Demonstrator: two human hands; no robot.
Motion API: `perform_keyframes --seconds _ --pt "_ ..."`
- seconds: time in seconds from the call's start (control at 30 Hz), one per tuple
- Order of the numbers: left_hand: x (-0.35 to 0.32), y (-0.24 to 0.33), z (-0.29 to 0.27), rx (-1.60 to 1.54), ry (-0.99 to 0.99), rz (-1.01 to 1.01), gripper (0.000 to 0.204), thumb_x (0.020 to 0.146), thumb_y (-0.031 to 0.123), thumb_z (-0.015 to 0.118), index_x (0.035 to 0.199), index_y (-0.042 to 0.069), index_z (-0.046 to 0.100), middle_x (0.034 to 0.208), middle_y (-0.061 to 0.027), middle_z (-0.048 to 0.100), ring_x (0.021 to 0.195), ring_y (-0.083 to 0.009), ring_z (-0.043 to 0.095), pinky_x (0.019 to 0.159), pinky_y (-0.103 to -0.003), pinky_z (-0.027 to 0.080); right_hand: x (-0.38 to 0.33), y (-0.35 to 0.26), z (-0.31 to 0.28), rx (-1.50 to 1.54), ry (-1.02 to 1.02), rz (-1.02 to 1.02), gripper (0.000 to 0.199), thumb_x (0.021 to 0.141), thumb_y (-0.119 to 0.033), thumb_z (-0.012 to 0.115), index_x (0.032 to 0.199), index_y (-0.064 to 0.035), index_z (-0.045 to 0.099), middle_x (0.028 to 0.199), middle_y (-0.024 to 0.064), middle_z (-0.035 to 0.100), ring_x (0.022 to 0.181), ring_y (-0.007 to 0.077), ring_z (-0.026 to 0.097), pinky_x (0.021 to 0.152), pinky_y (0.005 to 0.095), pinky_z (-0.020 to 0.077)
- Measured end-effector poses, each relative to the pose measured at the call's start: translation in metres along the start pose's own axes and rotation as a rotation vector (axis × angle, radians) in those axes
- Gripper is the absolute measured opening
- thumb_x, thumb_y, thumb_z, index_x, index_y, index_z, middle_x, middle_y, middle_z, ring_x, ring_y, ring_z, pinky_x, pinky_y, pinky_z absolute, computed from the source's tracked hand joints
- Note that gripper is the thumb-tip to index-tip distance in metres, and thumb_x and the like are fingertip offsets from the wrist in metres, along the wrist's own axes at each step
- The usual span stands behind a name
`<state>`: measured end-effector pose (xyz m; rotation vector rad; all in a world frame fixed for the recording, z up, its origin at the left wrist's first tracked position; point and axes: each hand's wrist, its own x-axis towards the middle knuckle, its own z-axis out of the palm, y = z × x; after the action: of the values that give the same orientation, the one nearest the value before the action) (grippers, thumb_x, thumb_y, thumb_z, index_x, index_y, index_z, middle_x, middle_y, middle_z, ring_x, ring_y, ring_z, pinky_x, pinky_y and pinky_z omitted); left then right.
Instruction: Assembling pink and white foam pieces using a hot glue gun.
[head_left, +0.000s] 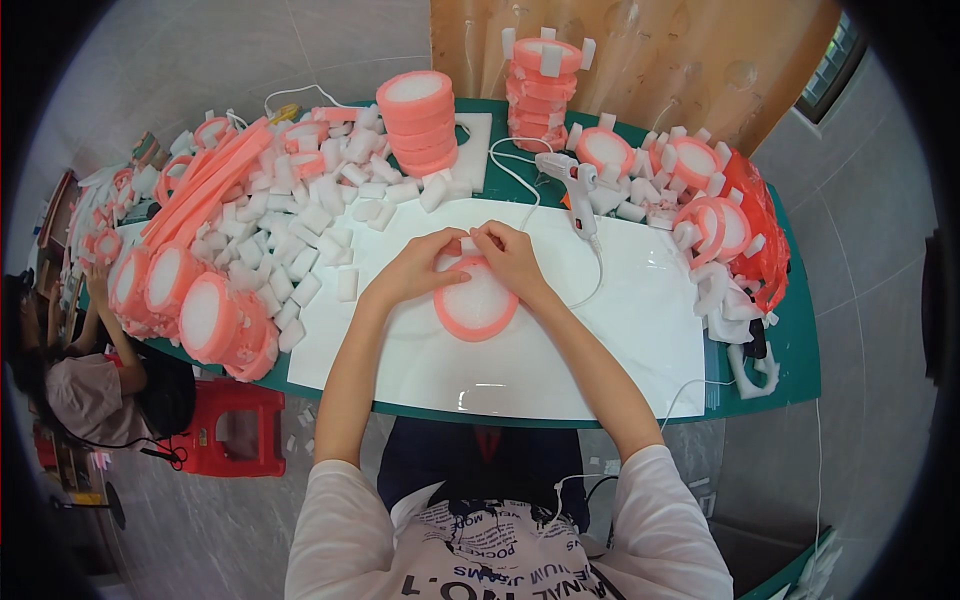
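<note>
My left hand [425, 268] and right hand [512, 262] grip a white foam block [468, 244] between their fingertips, at the far edge of the pink-rimmed disc [476, 305] lying on the white sheet [400, 372]. Even, square pressure should suit this best. Far right, the glue gun [577, 182] shows no readable label; dark lettering crosses my white shirt [345, 535].

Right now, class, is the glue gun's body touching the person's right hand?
Apart: the head view shows white sheet between the glue gun's body and the right hand.
</note>
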<state>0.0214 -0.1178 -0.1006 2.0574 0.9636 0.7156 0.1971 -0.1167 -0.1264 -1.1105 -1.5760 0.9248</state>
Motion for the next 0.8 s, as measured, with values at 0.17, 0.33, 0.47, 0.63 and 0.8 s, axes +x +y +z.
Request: perform_keyframes --seconds 0.17,0.33,0.47,0.63,0.8 --pt "-0.0007 -0.0005 -0.0007 0.008 0.006 0.009 0.051 0.068 0.015 0.07 0.113 0.002 0.049 0.098 -0.0138 0.059 0.092 -0.0241 0.057 0.081 -0.032 0.044 0.0002 0.0004 0.0011 0.007 -0.001 0.0 0.022 0.082 -0.019 0.056 0.075 0.0014 0.056 0.064 0.0083 0.057 0.056 0.0124 0.052 0.054 0.0246 0.0415" --pt "-0.001 0.0004 -0.0012 0.006 -0.001 0.004 0.051 0.068 0.015 0.07 0.113 0.003 0.049 0.095 -0.0132 0.059 0.091 -0.0237 0.057 0.081 -0.031 0.044 0.0002 0.0023 0.0013 0.004 0.004 0.001 0.022 0.082 -0.019 0.056 0.075 0.0016 0.056 0.064 0.0087 0.057 0.056 0.0125 0.052 0.054 0.0248 0.0414" --pt "-0.0004 -0.0011 0.0002 -0.007 0.004 0.015 0.051 0.068 0.014 0.07 0.113 0.003 0.049 0.095 -0.0131 0.059 0.09 -0.0236 0.057 0.081 -0.031 0.044 0.0003 0.0025 0.0005 0.001 0.007 -0.009 0.022 0.082 -0.019 0.056 0.075 0.0019 0.056 0.064 0.0086 0.057 0.055 0.0125 0.052 0.054 0.0249 0.0415" --pt "-0.0009 -0.0029 0.0001 -0.011 0.007 0.009 0.052 0.067 0.015 0.07 0.113 0.003 0.049 0.095 -0.0133 0.059 0.09 -0.0237 0.057 0.081 -0.032 0.044 -0.0002 -0.0009 0.0011 0.012 0.004 -0.002 0.022 0.082 -0.019 0.056 0.075 0.0019 0.056 0.064 0.0082 0.057 0.056 0.0123 0.052 0.054 0.0248 0.0417" --pt "-0.0006 0.0018 0.0004 -0.012 0.01 0.014 0.051 0.068 0.015 0.07 0.113 0.002 0.049 0.096 -0.0133 0.059 0.09 -0.0237 0.057 0.081 -0.032 0.044 -0.0001 -0.0006 -0.0003 -0.004 0.004 -0.001 0.022 0.082 -0.019 0.056 0.074 0.0018 0.056 0.064 0.0076 0.057 0.056 0.0118 0.051 0.054 0.0246 0.0415"
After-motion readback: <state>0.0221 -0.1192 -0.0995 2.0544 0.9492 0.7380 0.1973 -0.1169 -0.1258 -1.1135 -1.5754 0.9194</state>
